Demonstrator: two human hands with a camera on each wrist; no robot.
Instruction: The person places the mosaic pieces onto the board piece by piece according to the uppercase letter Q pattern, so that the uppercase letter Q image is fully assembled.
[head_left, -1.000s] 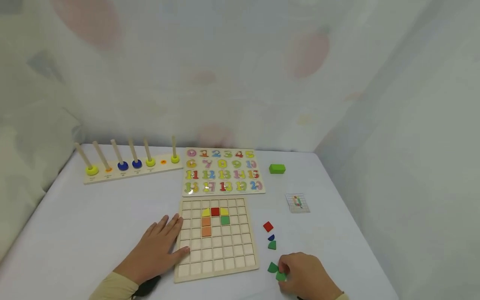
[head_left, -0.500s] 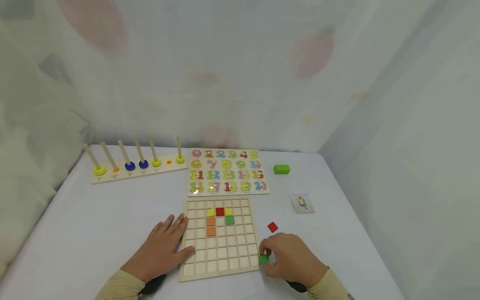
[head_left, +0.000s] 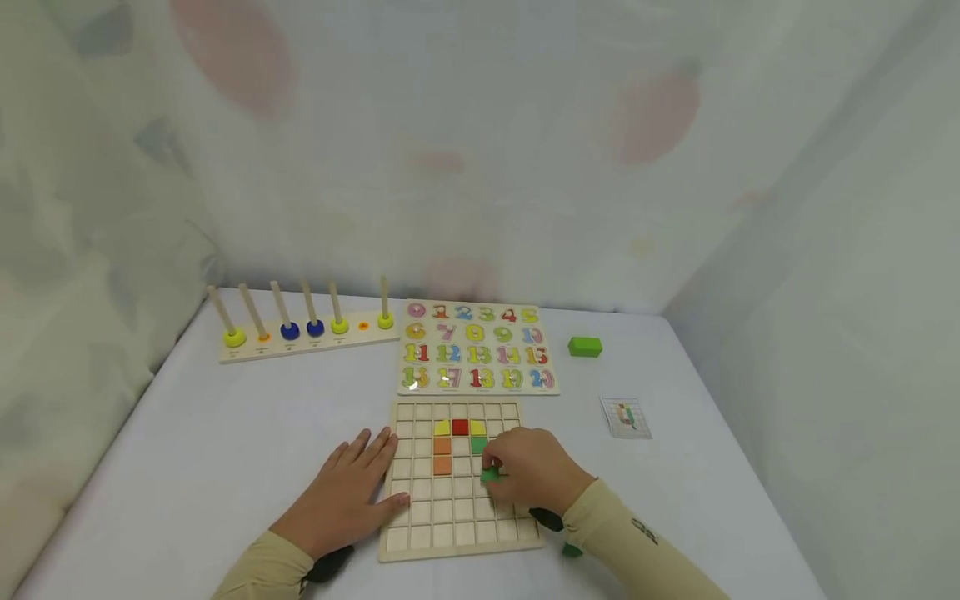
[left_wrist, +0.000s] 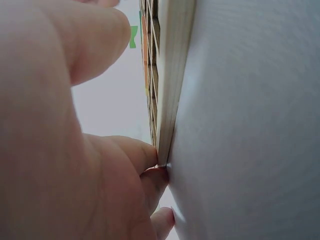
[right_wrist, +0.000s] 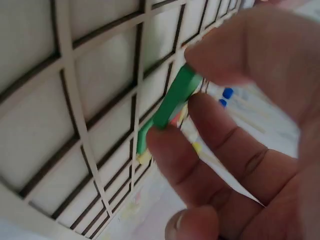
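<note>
A wooden grid board (head_left: pixel 442 533) lies on the table with yellow, red, orange and green tiles set in its upper cells. My left hand (head_left: pixel 341 496) rests against the board's left edge, fingers spread and straight. In the left wrist view its fingertips touch the board's side. Over the board's right part, my right hand (head_left: pixel 536 471) pinches a green tile (right_wrist: pixel 177 95) between thumb and fingers, just below the green square (head_left: pixel 478 445) in the grid. The right wrist view shows the pinched tile tilted above the cells.
Behind the board lies a number puzzle (head_left: pixel 480 347), with a peg stacker (head_left: pixel 311 340) to its left. A green block (head_left: pixel 585 347) and a small pattern card (head_left: pixel 626 417) lie at the right. Another green tile (head_left: pixel 572 551) shows beside the right sleeve.
My right hand has picked up a green tile from the table at the right and carried it left and forward over the board. The left hand stays at the board's edge.
</note>
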